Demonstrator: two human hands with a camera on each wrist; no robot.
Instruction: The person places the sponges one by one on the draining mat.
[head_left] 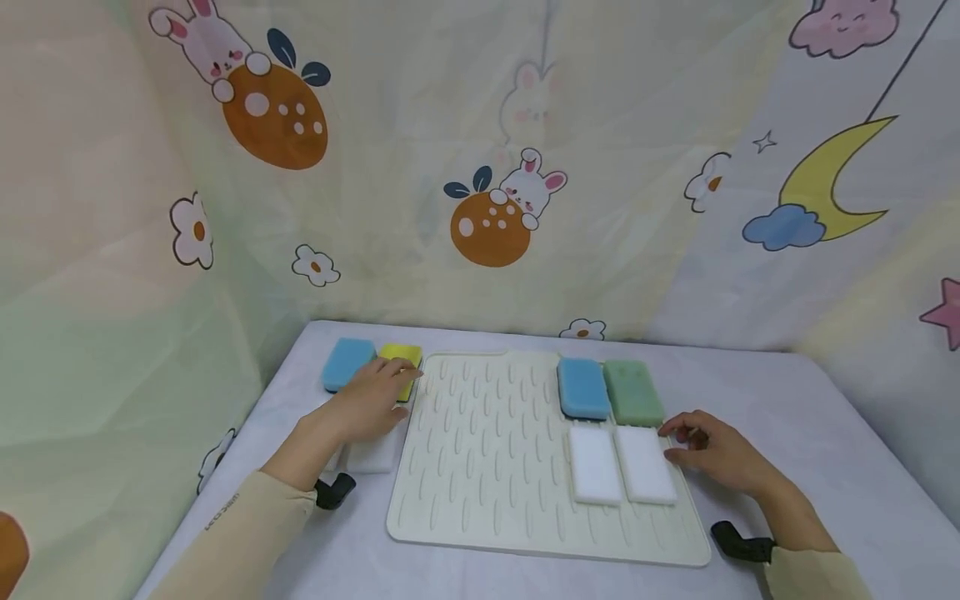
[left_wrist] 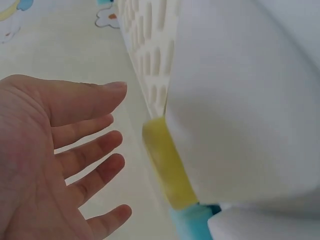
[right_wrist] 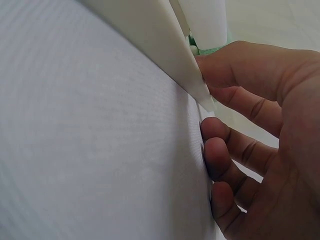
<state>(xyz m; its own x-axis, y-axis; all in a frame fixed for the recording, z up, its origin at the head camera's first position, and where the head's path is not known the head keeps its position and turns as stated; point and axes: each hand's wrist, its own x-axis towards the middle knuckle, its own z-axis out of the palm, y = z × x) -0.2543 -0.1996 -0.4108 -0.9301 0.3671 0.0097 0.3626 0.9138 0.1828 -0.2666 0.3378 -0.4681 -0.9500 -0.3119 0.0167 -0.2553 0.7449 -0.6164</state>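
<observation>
near yellow sponge (head_left: 402,352), left hand (head_left: 371,402) spread; by right edge of mat (head_left: 487,500), right hand (head_left: 716,457) loosely curled

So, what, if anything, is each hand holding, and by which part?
The left hand holds nothing; the right hand is at the right edge of the mat, grip unclear.

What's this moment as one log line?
left hand: open, near yellow sponge | right hand: at mat edge | on mat: blue sponge, green sponge, two white sponges
</observation>
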